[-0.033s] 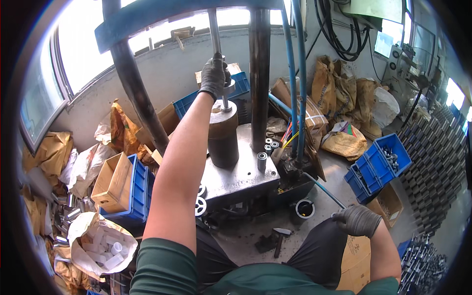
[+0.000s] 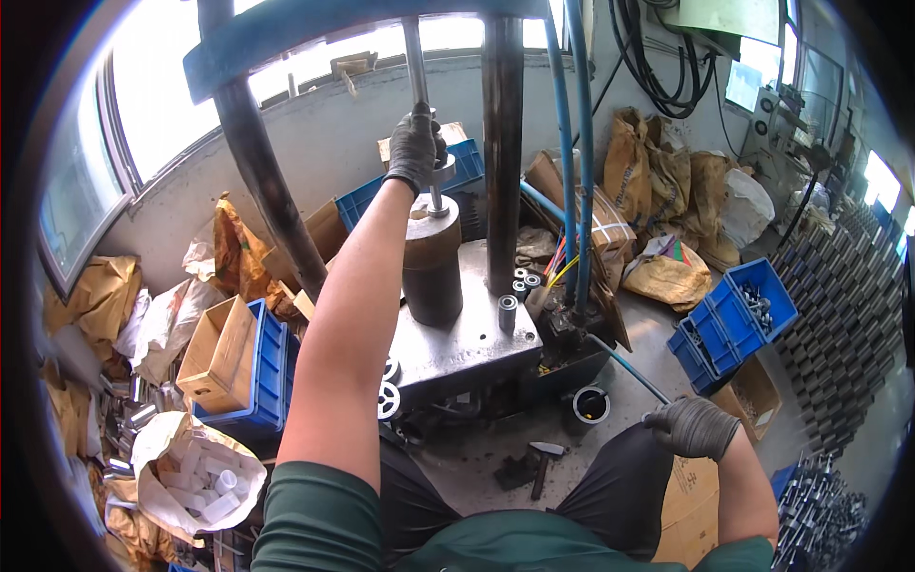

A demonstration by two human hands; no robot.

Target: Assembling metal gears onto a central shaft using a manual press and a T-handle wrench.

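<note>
Left hand (image 2: 416, 148), in a dark grey knit glove, is raised at the far centre, fingers curled round an upright silver metal shaft (image 2: 436, 198); how far the fingertips close is hidden behind the hand. A round steel collar (image 2: 445, 172) shows just below the fist. The shaft's foot stands on top of a thick, dark steel cylinder (image 2: 432, 276), upright on a flat, shiny metal plate (image 2: 467, 329). Above the fist — a polished silver rod (image 2: 414, 57), reaching up to a blue painted crossbeam (image 2: 372, 38).

Right hand (image 2: 696, 426), gloved alike, sits low at the near right, clamped round the end of a slim light-blue lever (image 2: 629, 369) that slants away to the far left, toward the plate's right side. Hands well apart.

On the plate's right part, a short grey metal tube (image 2: 507, 313) stands upright, a few small round metal pieces (image 2: 525, 280) just beyond it. On the floor, nearer than the plate, lies a dark-handled hammer (image 2: 541, 469); a dark round pot (image 2: 591, 407) stands right of it, farther off. Left side — an open white sack (image 2: 157, 496) of translucent plastic pieces (image 2: 210, 481).
</note>
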